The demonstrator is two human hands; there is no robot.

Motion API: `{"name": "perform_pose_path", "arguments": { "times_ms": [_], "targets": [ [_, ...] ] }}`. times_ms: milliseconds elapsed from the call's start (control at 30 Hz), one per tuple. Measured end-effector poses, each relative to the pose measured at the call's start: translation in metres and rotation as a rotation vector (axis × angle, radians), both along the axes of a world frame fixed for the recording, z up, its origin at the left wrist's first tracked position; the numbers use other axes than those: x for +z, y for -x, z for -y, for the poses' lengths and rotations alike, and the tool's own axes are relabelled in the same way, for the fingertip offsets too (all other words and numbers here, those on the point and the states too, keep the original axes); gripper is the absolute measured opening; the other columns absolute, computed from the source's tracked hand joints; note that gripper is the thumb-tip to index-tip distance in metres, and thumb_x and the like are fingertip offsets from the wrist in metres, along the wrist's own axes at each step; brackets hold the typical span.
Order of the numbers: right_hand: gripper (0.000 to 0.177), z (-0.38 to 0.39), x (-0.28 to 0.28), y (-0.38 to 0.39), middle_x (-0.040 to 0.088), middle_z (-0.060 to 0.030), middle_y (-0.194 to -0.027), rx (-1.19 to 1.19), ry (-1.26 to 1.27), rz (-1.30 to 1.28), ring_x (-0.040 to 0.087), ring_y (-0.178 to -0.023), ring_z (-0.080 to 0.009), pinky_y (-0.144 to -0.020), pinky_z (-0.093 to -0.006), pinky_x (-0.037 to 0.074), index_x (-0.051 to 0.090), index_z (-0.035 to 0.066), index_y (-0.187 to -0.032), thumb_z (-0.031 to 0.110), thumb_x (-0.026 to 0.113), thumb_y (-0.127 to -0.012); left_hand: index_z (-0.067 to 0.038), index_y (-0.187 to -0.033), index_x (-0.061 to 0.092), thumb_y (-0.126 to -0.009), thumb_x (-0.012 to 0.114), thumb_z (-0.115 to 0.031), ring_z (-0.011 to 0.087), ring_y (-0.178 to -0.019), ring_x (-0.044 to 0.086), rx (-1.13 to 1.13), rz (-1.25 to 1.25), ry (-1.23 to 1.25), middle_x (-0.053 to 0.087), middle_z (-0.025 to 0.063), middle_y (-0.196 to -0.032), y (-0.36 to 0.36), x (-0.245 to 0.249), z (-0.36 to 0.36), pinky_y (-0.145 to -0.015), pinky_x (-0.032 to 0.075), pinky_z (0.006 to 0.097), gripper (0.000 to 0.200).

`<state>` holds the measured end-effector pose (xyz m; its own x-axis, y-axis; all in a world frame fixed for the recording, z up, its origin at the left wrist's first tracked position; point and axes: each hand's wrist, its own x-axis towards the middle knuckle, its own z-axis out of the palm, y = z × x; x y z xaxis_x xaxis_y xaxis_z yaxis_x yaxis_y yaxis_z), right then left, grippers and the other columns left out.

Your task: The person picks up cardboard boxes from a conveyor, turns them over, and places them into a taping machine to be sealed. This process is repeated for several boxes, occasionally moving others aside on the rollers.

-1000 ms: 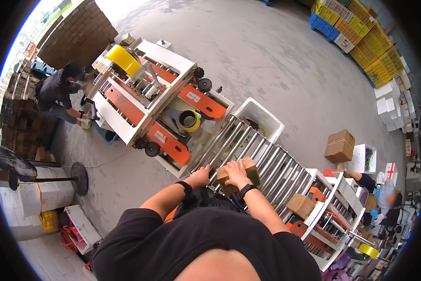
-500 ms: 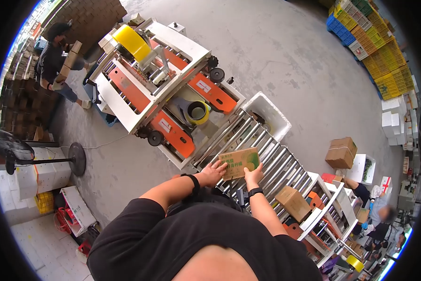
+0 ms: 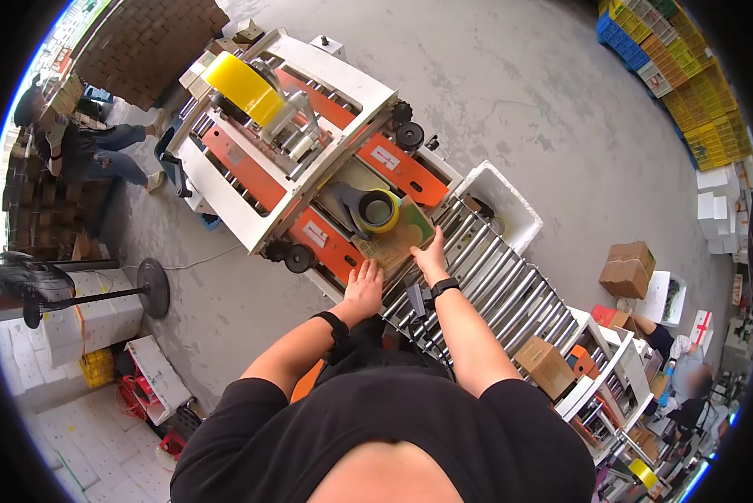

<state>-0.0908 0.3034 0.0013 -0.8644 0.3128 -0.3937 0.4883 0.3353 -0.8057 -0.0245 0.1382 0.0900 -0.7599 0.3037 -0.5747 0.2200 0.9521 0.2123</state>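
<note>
A flat cardboard box with green print (image 3: 396,248) lies at the mouth of the taping machine (image 3: 330,222), between its orange side plates and partly under a yellow tape roll (image 3: 378,210). My left hand (image 3: 365,288) rests with fingers spread against the box's near left edge. At the box's right corner is my right hand (image 3: 431,255), its fingers bent round the edge. Behind the hands runs a roller conveyor (image 3: 498,281).
A foam bin (image 3: 511,201) stands beyond the rollers. A brown carton (image 3: 545,367) sits near the second machine (image 3: 594,394) at lower right. A fan (image 3: 151,287) stands left. One person (image 3: 79,147) is at upper left, another (image 3: 687,402) at lower right.
Both hands have moved forward with the box, from the rollers into the mouth of the machine. The person at upper left has moved further left.
</note>
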Motion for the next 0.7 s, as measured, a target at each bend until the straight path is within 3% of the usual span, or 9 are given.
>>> {"name": "perform_pose_path", "arguments": {
  "times_ms": [67,167,300,333,500,567,633,700],
  "targets": [
    [0.081,0.001,0.041,0.001,0.041,-0.0215,-0.124,-0.039,0.332,0.145,0.041,-0.114,-0.032,-0.094,-0.0384,0.037,0.03,0.005,-0.131,0.006,0.071,-0.062,-0.001,-0.13,0.035,-0.074,0.051,-0.014,0.0303,-0.133,0.018,0.002,0.014,-0.041,0.021,0.017,-0.142,0.0,0.002,0.001,-0.104,0.021,0.0466,0.059],
    [0.07,-0.026,0.032,-0.021,0.042,-0.0221,-0.122,0.089,0.088,0.164,0.041,-0.114,-0.0327,-0.095,-0.0379,0.035,0.038,0.003,-0.126,0.006,0.069,-0.063,-0.001,-0.129,0.036,-0.073,0.053,-0.014,0.0306,-0.133,0.019,-0.033,0.062,-0.074,0.021,0.0172,-0.142,-0.006,0.0,-0.003,-0.104,0.021,0.0465,0.06],
    [0.061,-0.107,0.013,-0.088,0.04,-0.0185,-0.125,0.151,-0.659,-0.052,0.038,-0.116,-0.0354,-0.098,-0.043,0.03,0.044,0.007,-0.121,0.01,0.067,-0.064,-0.002,-0.126,0.04,-0.073,0.054,-0.013,0.0313,-0.132,0.02,-0.118,0.135,-0.105,0.024,0.0185,-0.141,-0.016,-0.009,-0.018,-0.103,0.023,0.0474,0.056],
    [0.061,-0.128,0.038,-0.105,0.037,-0.0169,-0.128,0.157,-0.729,-0.014,0.034,-0.12,-0.0349,-0.1,-0.0467,0.025,0.044,0.009,-0.121,0.013,0.068,-0.066,-0.001,-0.125,0.041,-0.074,0.054,-0.013,0.0316,-0.132,0.02,-0.146,0.18,-0.098,0.024,0.0188,-0.141,-0.014,-0.007,-0.024,-0.103,0.023,0.0478,0.054],
    [0.08,-0.217,0.109,-0.194,0.025,-0.0155,-0.139,0.007,-1.043,0.118,0.021,-0.129,-0.0345,-0.105,-0.0509,0.014,0.036,0.01,-0.129,0.029,0.075,-0.062,-0.002,-0.117,0.049,-0.074,0.053,-0.012,0.0323,-0.13,0.025,-0.218,0.18,-0.126,0.032,0.0188,-0.135,-0.009,-0.015,-0.052,-0.101,0.025,0.0489,0.044],
    [0.097,-0.251,0.117,-0.23,0.018,-0.0149,-0.143,-0.013,-1.007,0.319,0.013,-0.133,-0.0328,-0.107,-0.0522,0.007,0.029,0.01,-0.134,0.036,0.079,-0.055,-0.004,-0.115,0.052,-0.075,0.054,-0.013,0.0314,-0.128,0.028,-0.245,0.231,-0.108,0.037,0.018,-0.131,-0.009,-0.007,-0.063,-0.098,0.029,0.0477,0.041],
    [0.118,-0.274,0.13,-0.253,0.011,-0.012,-0.145,0.122,-0.879,0.648,0.009,-0.134,-0.0305,-0.108,-0.0512,0.005,0.017,0.015,-0.139,0.039,0.084,-0.045,-0.005,-0.111,0.055,-0.072,0.06,-0.019,0.0299,-0.116,0.04,-0.259,0.187,-0.151,0.046,0.0151,-0.119,-0.018,-0.006,-0.071,-0.092,0.035,0.0456,0.042],
    [0.135,-0.295,0.125,-0.271,-0.002,-0.0128,-0.147,0.315,-0.854,0.714,0.004,-0.135,-0.0318,-0.107,-0.0517,0.002,-0.002,0.018,-0.141,0.034,0.087,-0.041,-0.006,-0.106,0.059,-0.07,0.062,-0.02,0.0279,-0.112,0.044,-0.275,0.183,-0.149,0.051,0.0135,-0.113,-0.027,-0.014,-0.075,-0.087,0.04,0.0434,0.039]
  ]
}}
